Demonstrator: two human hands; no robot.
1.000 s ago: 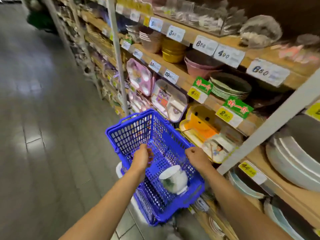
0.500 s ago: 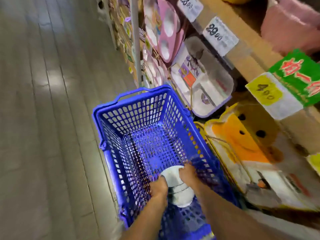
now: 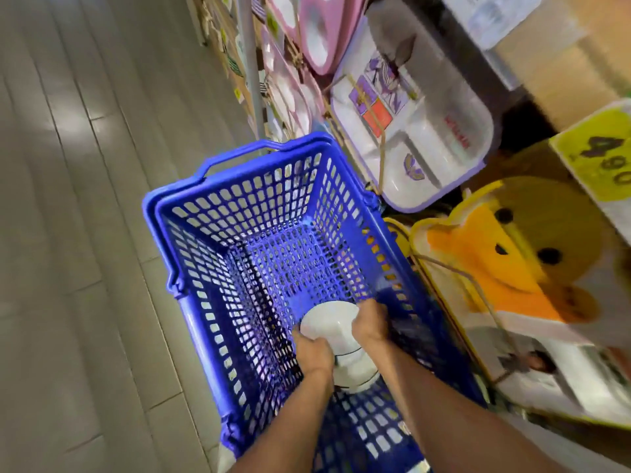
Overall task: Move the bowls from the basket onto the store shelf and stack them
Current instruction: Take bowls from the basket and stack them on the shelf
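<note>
At the near end of the basket (image 3: pixel 259 206), close to its right wall: bowls (image 3: pixel 329 320), white, nested as one short stack.

- Position: the stack is laid on its side low in the basket. Whether it rests on the mesh floor or is already raised off it cannot be told.
- Axis: the long axis runs from far left to near right, roughly along the basket's length. A round base is turned toward the far end.
- Hands: the stack is bracketed from both sides, with the left hand (image 3: pixel 314 351) on its left flank and the right hand (image 3: pixel 370 324) on its right flank. The bowls lie directly between the palms. The fingers of both hands are curled round the stack and clamped on it. Neither hand is nearer, as contact is made by both.
- Destination: the shelf (image 3: pixel 553 63) stands to the right of the basket and higher. A lift up and over the right wall is judged to be required.
- Hidden: the fingertips are covered by the stack and its near end by the wrists. The bowls cannot be counted. The basket's near edge is cut off, the shelf goods are blurred, and no free shelf spot is shown.
</note>
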